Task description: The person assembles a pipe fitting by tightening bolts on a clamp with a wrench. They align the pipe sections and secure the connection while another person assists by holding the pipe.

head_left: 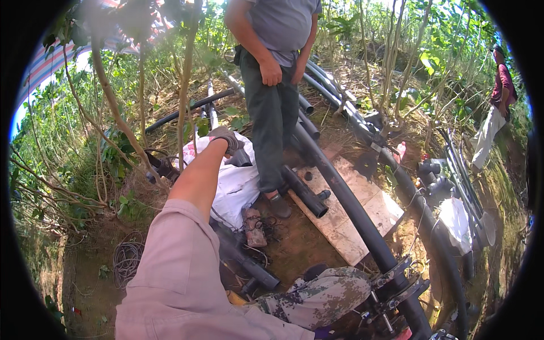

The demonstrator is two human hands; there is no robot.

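Blk fitting (242, 159): short plastic tube pc., approx. cylindrical, dk. & plain
Fitting pose: tilted, lower end twd. viewer; upper end partly hidden by gloved hand (228, 140), grip unclear
Fitting spot: over upper R pt. of sack, nr. co-worker's leg (267, 130)
White sack (233, 186): crumpled, creased, w/ red marks nr. top
Sack spot: on grnd., L of same leg

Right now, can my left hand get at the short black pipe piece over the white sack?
Probably yes: your gloved left hand is already right at the short black pipe piece, with nothing showing between them. The white sack looks to lie below, out of the way.
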